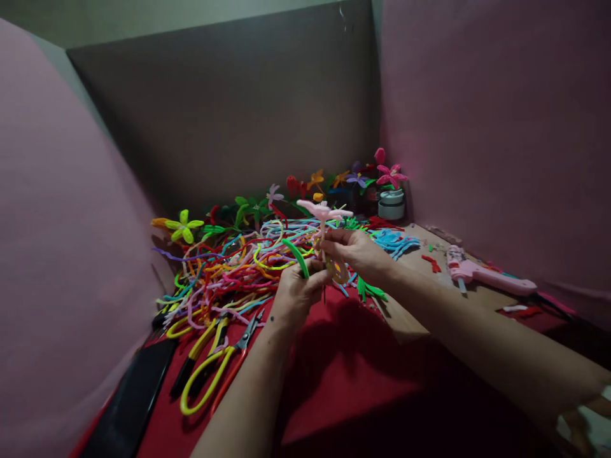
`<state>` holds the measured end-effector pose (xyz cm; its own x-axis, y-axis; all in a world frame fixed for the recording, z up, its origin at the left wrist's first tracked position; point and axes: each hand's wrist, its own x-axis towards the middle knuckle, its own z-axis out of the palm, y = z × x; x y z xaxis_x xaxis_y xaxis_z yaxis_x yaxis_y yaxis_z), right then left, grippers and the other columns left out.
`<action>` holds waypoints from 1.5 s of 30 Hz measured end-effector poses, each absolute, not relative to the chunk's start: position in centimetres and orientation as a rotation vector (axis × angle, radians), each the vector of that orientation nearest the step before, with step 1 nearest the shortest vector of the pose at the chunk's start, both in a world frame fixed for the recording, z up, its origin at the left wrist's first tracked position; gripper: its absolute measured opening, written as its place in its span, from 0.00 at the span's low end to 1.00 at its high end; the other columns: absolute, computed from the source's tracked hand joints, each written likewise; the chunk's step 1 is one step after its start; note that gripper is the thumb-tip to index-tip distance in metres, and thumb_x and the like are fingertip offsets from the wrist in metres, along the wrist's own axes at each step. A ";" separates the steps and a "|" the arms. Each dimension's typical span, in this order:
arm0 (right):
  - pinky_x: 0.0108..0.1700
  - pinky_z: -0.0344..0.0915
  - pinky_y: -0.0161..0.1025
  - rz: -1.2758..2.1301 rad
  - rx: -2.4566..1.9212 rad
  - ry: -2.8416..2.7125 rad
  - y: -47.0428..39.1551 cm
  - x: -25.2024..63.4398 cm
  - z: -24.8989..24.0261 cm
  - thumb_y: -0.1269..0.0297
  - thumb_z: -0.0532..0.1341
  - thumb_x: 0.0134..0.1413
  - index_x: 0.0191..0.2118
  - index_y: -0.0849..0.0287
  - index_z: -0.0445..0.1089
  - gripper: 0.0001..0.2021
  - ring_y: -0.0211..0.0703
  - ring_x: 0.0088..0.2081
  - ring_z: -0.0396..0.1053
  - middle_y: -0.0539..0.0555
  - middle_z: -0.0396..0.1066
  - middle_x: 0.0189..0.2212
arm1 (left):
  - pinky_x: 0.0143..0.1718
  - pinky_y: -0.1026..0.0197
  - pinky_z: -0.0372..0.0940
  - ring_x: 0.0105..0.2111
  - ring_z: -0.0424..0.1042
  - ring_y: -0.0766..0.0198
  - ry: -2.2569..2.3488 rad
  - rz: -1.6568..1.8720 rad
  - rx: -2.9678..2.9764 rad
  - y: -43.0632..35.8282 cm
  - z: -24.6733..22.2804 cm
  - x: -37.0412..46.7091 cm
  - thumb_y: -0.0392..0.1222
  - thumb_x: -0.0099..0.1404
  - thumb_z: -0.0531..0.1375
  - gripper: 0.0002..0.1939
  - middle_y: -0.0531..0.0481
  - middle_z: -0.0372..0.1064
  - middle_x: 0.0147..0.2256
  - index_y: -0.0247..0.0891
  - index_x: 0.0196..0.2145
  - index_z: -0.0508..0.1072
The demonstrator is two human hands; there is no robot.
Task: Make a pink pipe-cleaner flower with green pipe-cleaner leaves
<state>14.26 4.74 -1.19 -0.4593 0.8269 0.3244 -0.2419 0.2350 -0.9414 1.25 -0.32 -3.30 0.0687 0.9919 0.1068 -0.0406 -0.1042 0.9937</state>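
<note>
A pale pink flower (323,210) stands upright on a thin stem in front of me, its petals spread above my hands. My left hand (305,285) is closed around the lower stem, and a green fuzzy strip (296,257) rises from between its fingers. Higher on the stem, just under the flower, the fingers of my right hand (351,248) pinch it. A yellowish ring-shaped item (338,271) hangs beneath my right hand; what it is I cannot tell exactly.
Tangled coloured fuzzy stems (224,273) cover the left and middle. Scissors (210,375) and pliers (198,353) lie front left, beside a black flat object (131,394). A pink glue gun (491,276) rests right. Finished flowers (391,175) line the back.
</note>
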 end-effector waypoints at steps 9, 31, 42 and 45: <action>0.34 0.57 0.34 1.566 -0.483 -1.528 5.4 14.5 -3.0 0.69 0.64 0.35 0.29 0.64 0.67 0.09 0.35 0.29 0.61 0.48 0.64 0.25 | 0.12 0.70 0.43 0.10 0.48 0.77 1.018 1.362 1.192 0.1 -3.8 0.4 0.40 0.52 0.62 0.09 0.60 0.53 0.12 0.35 0.24 0.65; 0.30 0.58 0.33 1.580 -0.412 -1.530 5.7 15.5 -3.2 0.70 0.65 0.36 0.25 0.63 0.70 0.05 0.34 0.26 0.63 0.49 0.68 0.23 | 0.15 0.69 0.43 0.14 0.48 0.78 1.032 1.216 1.320 -0.5 -3.1 0.2 0.43 0.54 0.61 0.09 0.59 0.53 0.16 0.33 0.27 0.69; 0.27 0.58 0.32 1.749 -0.368 -1.434 5.8 15.3 -3.8 0.71 0.66 0.34 0.26 0.63 0.73 0.06 0.32 0.22 0.63 0.49 0.69 0.22 | 0.16 0.69 0.44 0.15 0.49 0.78 0.924 1.154 1.278 -0.7 -3.2 -0.1 0.43 0.55 0.59 0.09 0.54 0.60 0.20 0.33 0.27 0.70; 0.31 0.61 0.34 1.697 -0.376 -1.384 5.3 15.3 -3.4 0.72 0.66 0.33 0.24 0.63 0.72 0.05 0.34 0.25 0.66 0.49 0.70 0.23 | 0.16 0.69 0.43 0.15 0.49 0.77 0.990 1.143 1.345 -0.6 -2.9 0.1 0.42 0.54 0.60 0.08 0.56 0.58 0.19 0.33 0.27 0.70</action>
<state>15.34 5.31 -3.42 -0.5602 0.7767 0.2879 -0.4382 0.0170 -0.8987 0.08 -0.60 -2.94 0.1972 0.9753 0.0995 -0.0404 -0.0933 0.9948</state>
